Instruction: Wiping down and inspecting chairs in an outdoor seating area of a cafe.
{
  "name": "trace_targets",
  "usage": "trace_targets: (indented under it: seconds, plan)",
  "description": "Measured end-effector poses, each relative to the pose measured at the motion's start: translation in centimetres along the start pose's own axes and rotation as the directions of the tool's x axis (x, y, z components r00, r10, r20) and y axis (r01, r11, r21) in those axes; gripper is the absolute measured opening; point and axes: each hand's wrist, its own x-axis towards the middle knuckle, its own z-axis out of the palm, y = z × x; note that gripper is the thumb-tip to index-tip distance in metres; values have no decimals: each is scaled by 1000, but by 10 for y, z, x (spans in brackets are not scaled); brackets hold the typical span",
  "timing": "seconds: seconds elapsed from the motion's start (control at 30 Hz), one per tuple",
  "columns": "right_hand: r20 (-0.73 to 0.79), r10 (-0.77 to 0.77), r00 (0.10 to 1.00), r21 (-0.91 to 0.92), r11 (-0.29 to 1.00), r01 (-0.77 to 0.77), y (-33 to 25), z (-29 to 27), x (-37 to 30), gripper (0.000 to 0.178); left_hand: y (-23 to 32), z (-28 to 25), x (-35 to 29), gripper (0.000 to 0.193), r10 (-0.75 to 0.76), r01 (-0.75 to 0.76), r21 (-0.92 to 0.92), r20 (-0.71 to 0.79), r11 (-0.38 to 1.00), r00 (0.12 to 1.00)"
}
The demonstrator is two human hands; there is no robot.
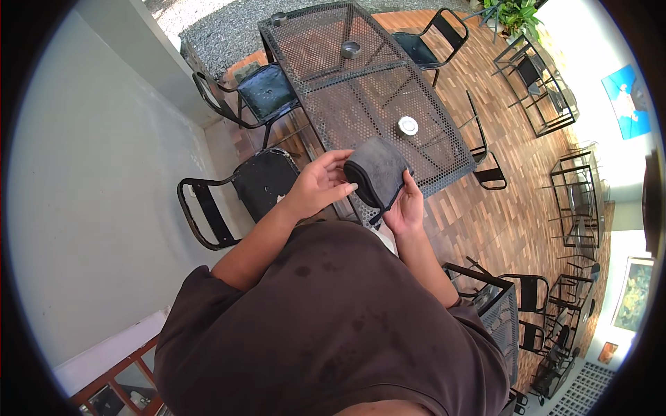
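A grey folded cloth [377,168] with dark edging is held up in front of me, over the near end of the black mesh table [333,104]. My left hand [320,183] grips its left edge, thumb below and fingers behind the folded layers. Around the cloth's lower right side is my right hand [408,206], with its thumb on the front. Part of the right hand's fingers is hidden behind the cloth. Something white [387,237] shows below the right hand; I cannot make out what it is.
On the table stand a white round dish [408,125] and a metal ashtray [351,49]. Black metal chairs [267,184] flank it on both sides. A pale wall [104,180] rises at the left. More tables and chairs [576,201] stand at the right on the tiled floor [451,236].
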Motion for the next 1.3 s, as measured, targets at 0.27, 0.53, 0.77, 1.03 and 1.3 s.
trace_targets:
  seconds: [0.27,0.53,0.77,1.03,1.3]
  plan:
    - [-45,-51,998,-44,998,49,1,4,-4,51,-12,4,7,54,53,-44,66,-135,997,989]
    - [-71,-110,991,-131,986,100,2,17,-9,50,-26,5,17,52,263,-195,280,-232,940,936]
    - [-25,-113,993,-225,969,105,2,21,-14,52,-31,1,15,46,248,-154,316,-283,936,927]
    - [-68,-47,997,-240,970,30,12,29,-14,52,-49,-4,20,34,474,-230,647,-230,727,850]
    - [-103,3,995,-386,921,-43,16,27,-15,54,-56,-9,17,20,224,-15,442,-425,897,877]
